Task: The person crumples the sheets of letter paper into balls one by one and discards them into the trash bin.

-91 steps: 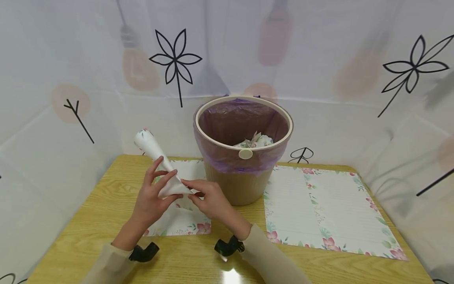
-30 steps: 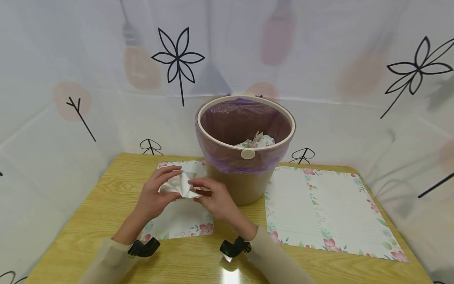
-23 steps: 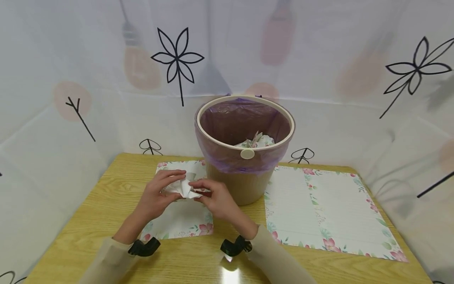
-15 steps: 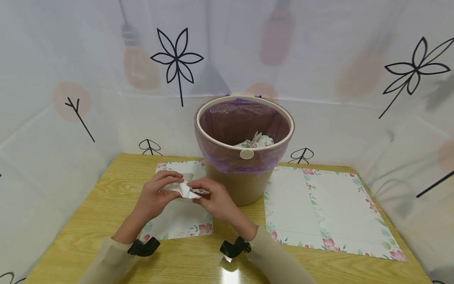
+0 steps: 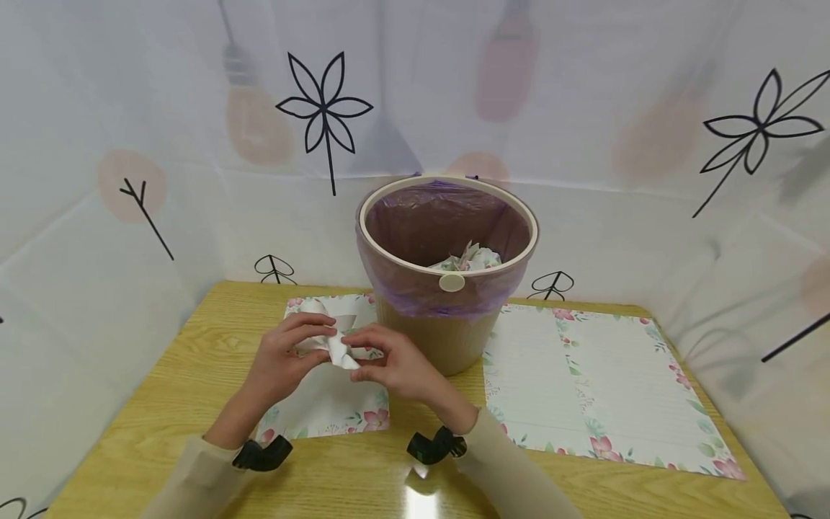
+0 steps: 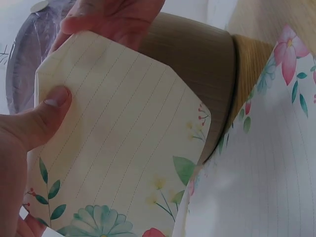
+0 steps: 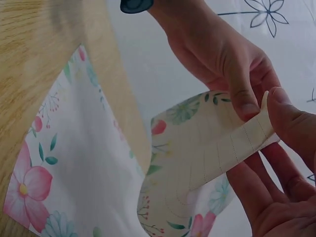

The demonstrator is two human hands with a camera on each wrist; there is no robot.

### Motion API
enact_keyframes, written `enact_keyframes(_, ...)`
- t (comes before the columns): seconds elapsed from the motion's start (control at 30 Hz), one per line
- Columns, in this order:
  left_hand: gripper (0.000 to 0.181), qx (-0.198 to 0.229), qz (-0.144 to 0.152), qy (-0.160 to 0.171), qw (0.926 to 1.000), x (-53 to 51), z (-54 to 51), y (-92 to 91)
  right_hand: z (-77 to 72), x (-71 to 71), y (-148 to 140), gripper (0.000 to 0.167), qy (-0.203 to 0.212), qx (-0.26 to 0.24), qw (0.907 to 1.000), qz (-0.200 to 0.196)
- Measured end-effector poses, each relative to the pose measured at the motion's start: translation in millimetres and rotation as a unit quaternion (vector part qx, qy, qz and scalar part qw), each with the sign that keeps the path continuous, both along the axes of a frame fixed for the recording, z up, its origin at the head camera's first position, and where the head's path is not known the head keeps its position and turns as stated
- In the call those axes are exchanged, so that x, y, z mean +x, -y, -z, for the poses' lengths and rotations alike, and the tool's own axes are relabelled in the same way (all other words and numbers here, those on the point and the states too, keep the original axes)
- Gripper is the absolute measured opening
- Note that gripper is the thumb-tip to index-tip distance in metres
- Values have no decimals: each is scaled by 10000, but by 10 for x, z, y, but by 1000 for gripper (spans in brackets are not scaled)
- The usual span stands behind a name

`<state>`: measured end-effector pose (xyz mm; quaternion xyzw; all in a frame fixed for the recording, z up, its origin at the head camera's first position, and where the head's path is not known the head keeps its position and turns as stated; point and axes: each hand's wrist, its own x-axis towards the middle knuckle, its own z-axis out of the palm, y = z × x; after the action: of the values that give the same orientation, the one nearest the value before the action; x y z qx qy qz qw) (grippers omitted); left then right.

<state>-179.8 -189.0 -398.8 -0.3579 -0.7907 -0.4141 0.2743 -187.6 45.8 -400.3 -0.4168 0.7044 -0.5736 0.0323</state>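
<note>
Between both hands, above the left part of the table, is a sheet of floral-bordered letter paper (image 5: 338, 349), folded and twisted in the middle. My left hand (image 5: 282, 357) pinches its left side with the fingers on top and the thumb nearer me. On the right, my right hand (image 5: 395, 364) pinches the other end between thumb and fingers. Up close in the left wrist view, the paper (image 6: 113, 123) shows dotted lines and printed flowers, the left thumb pressing on it. The right wrist view shows the paper (image 7: 197, 143) bent into a curl, its narrow end between the two hands.
A flat floral sheet (image 5: 331, 411) lies beneath the hands. Right behind stands a beige bin (image 5: 434, 339) with a purple liner (image 5: 402, 281), crumpled paper (image 5: 483, 258) inside it. More floral sheets (image 5: 609, 389) lie on the wooden table's (image 5: 162, 404) right side. A patterned cloth hangs behind.
Three seconds ago the paper stuck out up and left as a long rolled cone; now it is twisted and compact between the hands. The right fingertips have just moved slightly lower, tilting its end down.
</note>
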Motion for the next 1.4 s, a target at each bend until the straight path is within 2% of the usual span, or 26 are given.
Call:
enact_keyframes(0.1, 41, 82, -63, 0, 9999, 22, 0, -35, 3, -1, 10, 52, -9, -28, 10000, 90)
enact_keyframes(0.23, 37, 109, -384, 29, 9992, 49, 2, -85, 1, 14, 38, 61, 143, -154, 9996, 170)
enact_keyframes(0.3, 34, 129, -565, 69, 9983, 57, 4, -106, 4, 22, 60, 61, 233, -242, 9992, 231)
enact_keyframes(0.4, 30, 278, -610, 260, 9974, 57, 11, -130, 8, 32, 95, 58, 354, -399, 9979, 356)
enact_keyframes(0.5, 30, 396, -462, 463, 9971, 54, 14, -140, 22, 37, 114, 55, 348, -451, 9966, 597)
enact_keyframes(0.67, 31, 425, -58, 782, 9960, 69, -13, -126, 55, 33, 113, 48, 375, -568, 9934, 920)
enact_keyframes(0.9, 35, 307, 542, 1325, 9892, 104, -35, -75, 84, 25, 98, 35, 191, -567, 9872, 1479)
enact_keyframes(1.0, 34, 251, 632, 1413, 9876, 103, -33, -60, 67, 41, 99, 29, 38, -573, 9852, 1613)
enact_keyframes(1.1, 32, 257, 567, 1497, 9868, 104, -28, -62, -40, 116, 99, 20, -264, -632, 9828, 1714)
enact_keyframes(1.23, 31, 403, 448, 1406, 9882, 105, -26, -96, -174, 211, 100, 13, -834, -694, 9760, 1891)
enact_keyframes(1.4, 34, 610, 407, 826, 9939, 90, -28, -165, -195, 228, 113, 10, -1163, -808, 9707, 1943)
